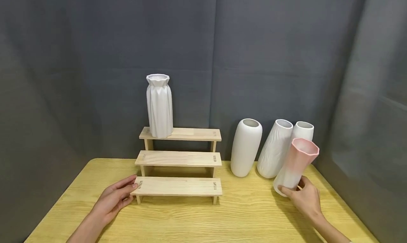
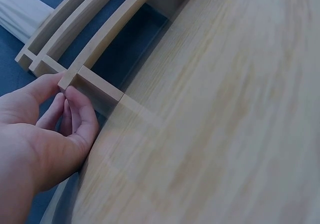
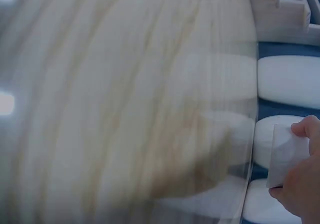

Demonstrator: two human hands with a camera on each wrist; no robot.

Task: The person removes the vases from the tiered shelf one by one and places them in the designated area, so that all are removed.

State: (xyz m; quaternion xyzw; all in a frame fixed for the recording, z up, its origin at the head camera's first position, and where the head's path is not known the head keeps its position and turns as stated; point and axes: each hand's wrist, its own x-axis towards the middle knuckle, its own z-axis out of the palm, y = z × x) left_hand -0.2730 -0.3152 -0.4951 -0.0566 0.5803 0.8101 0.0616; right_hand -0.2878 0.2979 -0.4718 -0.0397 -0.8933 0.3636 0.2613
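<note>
In the head view my right hand grips the lower part of a vase that fades from pink at its angular rim to white below. The vase leans to the right; its white base shows between thumb and fingers in the right wrist view. My left hand pinches the left end of the lowest board of a three-step wooden display stand. From the left wrist, thumb and fingertips of the left hand meet at that board's corner. A pleated white vase stands on the stand's top step, at the left.
Right of the stand is a smooth white vase. Beside it are a textured white vase and another white vase, partly hidden behind the pink one. All stand on a wood-grain table, with grey curtains behind and at the sides.
</note>
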